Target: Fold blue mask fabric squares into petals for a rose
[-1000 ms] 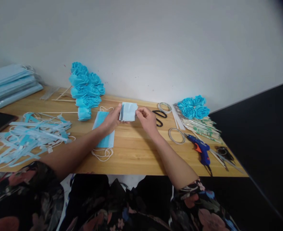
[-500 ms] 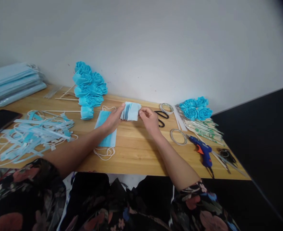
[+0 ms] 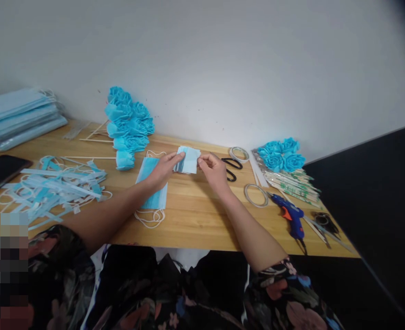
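A small stack of pale blue fabric squares [image 3: 190, 160] is held up above the table between my two hands. My left hand [image 3: 164, 170] grips its left side, the thumb lying across the front. At the right edge, my right hand [image 3: 213, 170] pinches the squares between thumb and fingers. Beneath my left hand lie blue face masks [image 3: 155, 198] with white ear loops, partly covered by the hand and forearm. Close behind my right hand are the black handles of scissors [image 3: 235, 164]; their blades are hidden.
Blue fabric roses [image 3: 128, 123] on sticks lie at the back left, more roses [image 3: 280, 155] at the right. Cut strips and loops [image 3: 56, 188], a phone [image 3: 2, 172] and packed masks [image 3: 19, 117] occupy the left. Tape rolls [image 3: 256, 195] and a blue glue gun [image 3: 291, 215] lie right.
My left thumb has slid rightward over the front of the stack, and the squares sit closer together. My right hand keeps its pinch at the right edge.
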The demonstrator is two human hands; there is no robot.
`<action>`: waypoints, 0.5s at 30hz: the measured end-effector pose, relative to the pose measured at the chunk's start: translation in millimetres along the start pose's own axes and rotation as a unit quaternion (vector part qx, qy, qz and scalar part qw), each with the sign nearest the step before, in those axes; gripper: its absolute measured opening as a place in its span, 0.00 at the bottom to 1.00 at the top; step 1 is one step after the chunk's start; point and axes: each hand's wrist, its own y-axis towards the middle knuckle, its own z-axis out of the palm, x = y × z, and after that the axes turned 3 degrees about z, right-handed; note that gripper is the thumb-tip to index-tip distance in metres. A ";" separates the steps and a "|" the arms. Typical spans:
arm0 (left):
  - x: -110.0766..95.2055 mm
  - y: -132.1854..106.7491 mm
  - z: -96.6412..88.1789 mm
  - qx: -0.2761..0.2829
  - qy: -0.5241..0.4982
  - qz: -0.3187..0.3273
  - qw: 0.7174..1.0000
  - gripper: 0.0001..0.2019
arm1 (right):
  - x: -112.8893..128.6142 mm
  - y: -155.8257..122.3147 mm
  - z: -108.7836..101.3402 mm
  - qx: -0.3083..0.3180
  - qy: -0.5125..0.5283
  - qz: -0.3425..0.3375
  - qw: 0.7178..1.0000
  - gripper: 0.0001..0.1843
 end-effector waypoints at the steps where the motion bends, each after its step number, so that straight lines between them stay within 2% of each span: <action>1: 0.3 0.1 -0.6 0.002 0.002 0.003 1.000 0.22 | 0.2 -0.1 0.0 0.001 0.002 -0.001 1.000 0.10; 6: 1.8 0.8 -2.5 0.018 0.016 0.029 0.999 0.20 | 0.6 -0.4 0.4 0.009 -0.001 -0.002 1.000 0.11; 12: 0.8 1.2 -0.2 -0.004 0.054 0.059 0.997 0.31 | 1.0 -0.7 1.1 0.015 0.018 0.008 1.000 0.11; 15: 0.4 0.4 1.0 0.000 0.085 0.069 0.994 0.34 | 0.4 -0.9 1.9 0.032 0.031 0.030 0.999 0.15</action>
